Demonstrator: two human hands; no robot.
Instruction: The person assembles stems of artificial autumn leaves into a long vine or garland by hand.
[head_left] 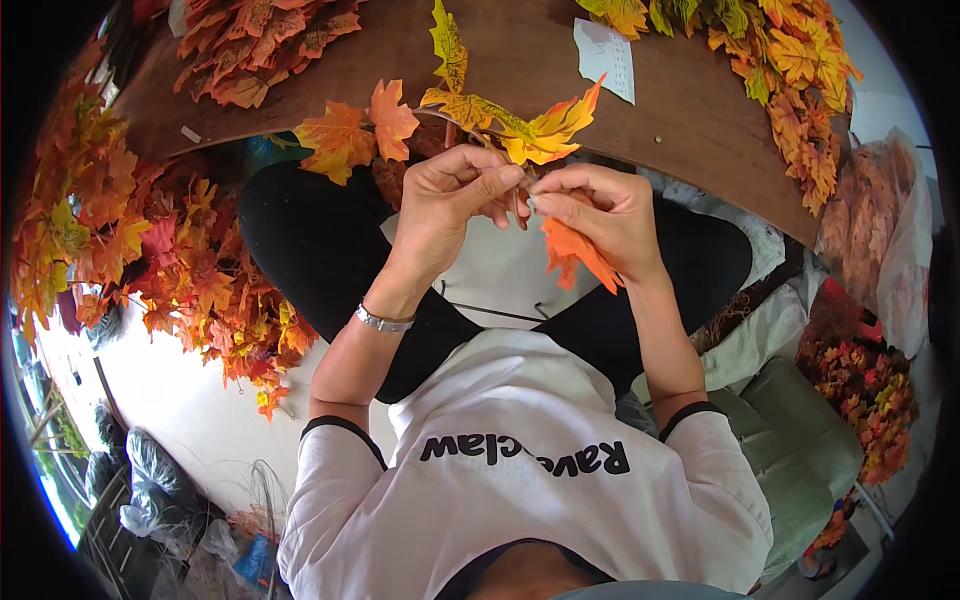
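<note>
My left hand (440, 200) is closed in a pinch on the thin stem of an artificial maple leaf branch, held above my lap by the table edge. Yellow-green leaves (545, 132) spread from it above my fingers, and orange leaves (336, 140) reach out to the left. Close by on the right, my right hand (612, 215) has thumb and forefinger pressed together near the same stem. An orange artificial leaf (580, 252) hangs from its curled fingers. The fingertips nearly meet, and the joint between them is mostly hidden.
A brown wooden table (690, 130) lies just beyond my hands, bearing a torn white paper (605, 62) and a pile of orange leaves (262, 45). Leafy branches (215, 280) crowd the left. A plastic bag of leaves (868, 225) and a green padded seat (790, 440) are at right.
</note>
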